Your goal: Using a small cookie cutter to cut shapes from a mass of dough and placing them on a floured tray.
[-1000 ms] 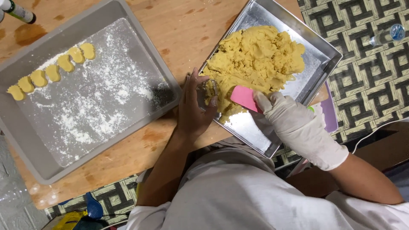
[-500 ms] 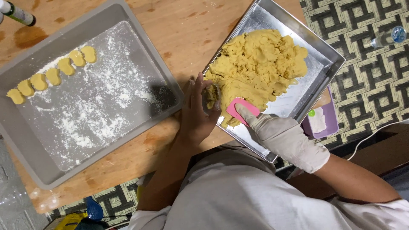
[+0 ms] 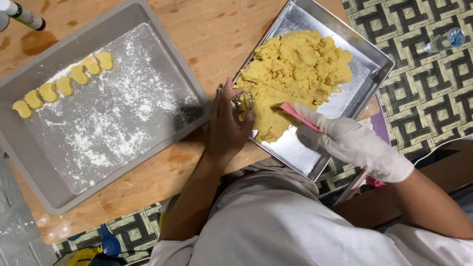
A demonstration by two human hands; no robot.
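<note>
Single head-worn view, looking steeply down, close above the wooden table [image 3: 197,29]

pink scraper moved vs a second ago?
Yes. The pink scraper in the right hand has turned from flat to edge-on and cut deeper into the dough, judged against the metal tray.

My grey tray [image 3: 29,172], dusted white with flour [image 3: 113,123], sits on the wooden board [image 3: 197,34], and six small yellow dough pieces [image 3: 64,84] line up in a row along the tray's far edge. Just past the tray's far left corner lies a white bottle with a dark cap [image 3: 22,15]. Well off to the tray's right, a clear plastic bottle with a blue cap [image 3: 443,40] lies on the woven patterned mat [image 3: 433,93].
</note>
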